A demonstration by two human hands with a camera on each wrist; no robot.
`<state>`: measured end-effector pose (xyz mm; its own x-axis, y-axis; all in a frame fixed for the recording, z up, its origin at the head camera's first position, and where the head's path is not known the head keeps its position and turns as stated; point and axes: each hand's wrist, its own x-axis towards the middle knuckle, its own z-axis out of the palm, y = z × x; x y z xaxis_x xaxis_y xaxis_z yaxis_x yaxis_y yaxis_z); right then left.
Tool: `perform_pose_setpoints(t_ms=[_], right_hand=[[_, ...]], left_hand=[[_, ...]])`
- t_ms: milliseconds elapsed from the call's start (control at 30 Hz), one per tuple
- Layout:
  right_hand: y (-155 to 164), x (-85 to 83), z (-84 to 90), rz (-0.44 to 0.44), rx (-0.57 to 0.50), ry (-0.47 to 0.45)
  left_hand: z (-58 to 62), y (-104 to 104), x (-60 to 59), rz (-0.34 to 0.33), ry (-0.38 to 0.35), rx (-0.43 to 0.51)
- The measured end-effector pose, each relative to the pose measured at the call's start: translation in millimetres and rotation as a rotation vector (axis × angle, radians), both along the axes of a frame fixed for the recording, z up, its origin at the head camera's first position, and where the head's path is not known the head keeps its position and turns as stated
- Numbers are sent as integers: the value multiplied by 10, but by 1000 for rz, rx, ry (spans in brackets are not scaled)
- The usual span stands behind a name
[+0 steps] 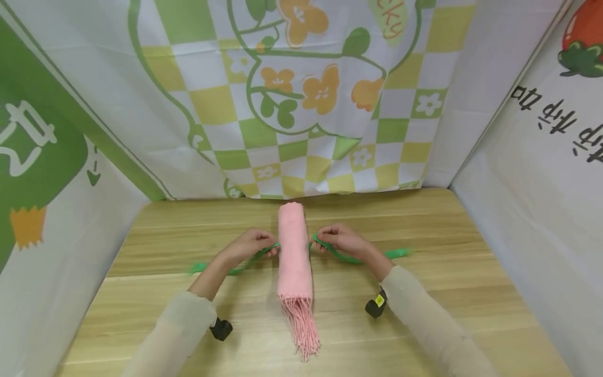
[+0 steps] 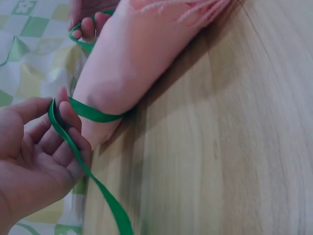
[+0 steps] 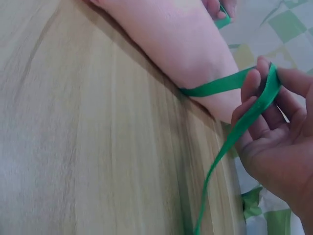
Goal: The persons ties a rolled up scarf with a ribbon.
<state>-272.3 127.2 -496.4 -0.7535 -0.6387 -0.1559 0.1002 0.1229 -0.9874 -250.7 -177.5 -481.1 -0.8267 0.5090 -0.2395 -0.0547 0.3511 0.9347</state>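
A rolled pink scarf (image 1: 294, 251) lies lengthwise on the wooden table, its fringe (image 1: 303, 324) spread toward the near side. A green ribbon (image 2: 93, 112) passes under the roll and comes up along both sides. On the left of the roll, my left hand (image 1: 252, 246) pinches one length of ribbon between thumb and fingers. Across from it, my right hand (image 1: 344, 242) pinches the other length of ribbon (image 3: 252, 115), close beside the scarf. Both loose ends trail outward past the wrists. The stretch of ribbon beneath the scarf is hidden.
The wooden table (image 1: 424, 225) reaches back to a green-and-white checked cloth (image 1: 301, 157) hanging behind it. Printed white panels stand at the left and right. A black wrist device (image 1: 221, 329) shows at the left sleeve, another device (image 1: 376, 305) at the right.
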Motion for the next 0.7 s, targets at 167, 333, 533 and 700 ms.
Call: perform_pose_setpoints(t_ms=[167, 333, 533, 700], right_hand=[[-51, 43, 19, -111, 8, 37], [-127, 69, 60, -185, 94, 140], [-197, 75, 112, -226, 118, 163], [-238, 73, 146, -293, 150, 146]], left_hand=[[30, 42, 3, 33, 14, 8], [95, 66, 21, 84, 36, -22], [201, 107, 31, 118, 88, -55], [236, 131, 30, 160, 113, -70]])
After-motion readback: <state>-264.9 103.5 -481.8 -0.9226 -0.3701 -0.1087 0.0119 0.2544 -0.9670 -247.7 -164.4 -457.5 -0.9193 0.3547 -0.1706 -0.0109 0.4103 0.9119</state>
